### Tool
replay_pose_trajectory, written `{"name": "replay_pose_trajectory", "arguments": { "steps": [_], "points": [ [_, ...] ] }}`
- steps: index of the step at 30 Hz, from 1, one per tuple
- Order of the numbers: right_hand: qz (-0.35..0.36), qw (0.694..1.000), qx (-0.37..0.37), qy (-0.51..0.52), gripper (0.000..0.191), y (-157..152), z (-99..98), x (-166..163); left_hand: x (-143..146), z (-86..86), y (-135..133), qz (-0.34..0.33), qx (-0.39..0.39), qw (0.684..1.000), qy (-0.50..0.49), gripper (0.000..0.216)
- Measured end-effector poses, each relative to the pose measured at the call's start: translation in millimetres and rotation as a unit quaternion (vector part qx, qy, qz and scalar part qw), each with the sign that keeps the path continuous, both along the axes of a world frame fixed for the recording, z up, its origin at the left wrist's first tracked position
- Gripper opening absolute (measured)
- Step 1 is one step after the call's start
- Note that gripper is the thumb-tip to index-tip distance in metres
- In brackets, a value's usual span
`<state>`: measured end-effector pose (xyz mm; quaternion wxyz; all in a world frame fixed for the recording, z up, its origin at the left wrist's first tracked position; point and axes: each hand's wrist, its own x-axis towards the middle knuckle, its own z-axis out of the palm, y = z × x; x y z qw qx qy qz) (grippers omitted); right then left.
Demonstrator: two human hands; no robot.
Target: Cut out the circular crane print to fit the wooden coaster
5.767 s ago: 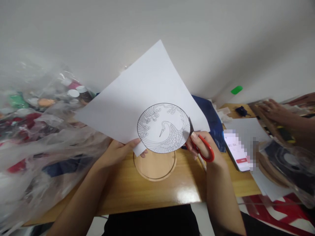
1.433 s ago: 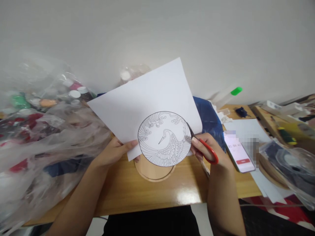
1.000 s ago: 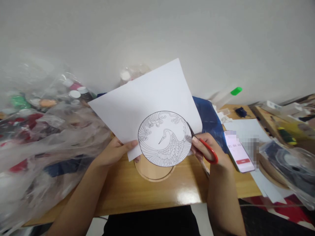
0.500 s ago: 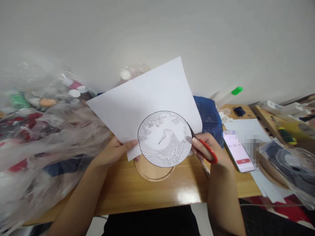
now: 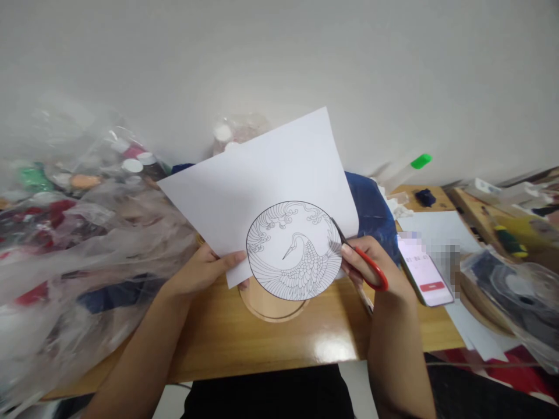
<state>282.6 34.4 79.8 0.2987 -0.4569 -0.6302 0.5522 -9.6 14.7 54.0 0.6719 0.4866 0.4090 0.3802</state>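
Observation:
A white sheet of paper point(image 5: 262, 180) with a printed round crane drawing point(image 5: 293, 250) is held up over the wooden table point(image 5: 271, 343). My left hand point(image 5: 205, 270) pinches the sheet's lower left edge, thumb on top. In my right hand point(image 5: 371, 267) are red-handled scissors point(image 5: 364, 265), fingers through the loops, blades at the circle's right edge. The lower half of the circle is cut free of the sheet. A round wooden disc point(image 5: 271, 302) lies on the table just below the drawing.
Crumpled clear plastic bags point(image 5: 74, 244) with small paint bottles fill the left. A blue bag point(image 5: 371, 206) lies behind the scissors. A phone point(image 5: 425, 270), white papers point(image 5: 437, 227), a green-capped tube point(image 5: 419, 161) and wooden pieces in plastic point(image 5: 506, 285) crowd the right.
The sheet has turned clockwise in my left hand and the cut along the circle's right side has advanced. A co-worker's hands at the far right have left the view.

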Motion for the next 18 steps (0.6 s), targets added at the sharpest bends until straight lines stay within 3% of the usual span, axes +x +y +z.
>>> {"name": "replay_pose_trajectory", "arguments": {
  "steps": [18],
  "points": [
    [0.042,0.998,0.042,-0.025,0.058,4.1,-0.5,1.3,-1.1,-9.4,-3.7,0.111,-0.016,0.994,0.015,0.029]
  ]
}}
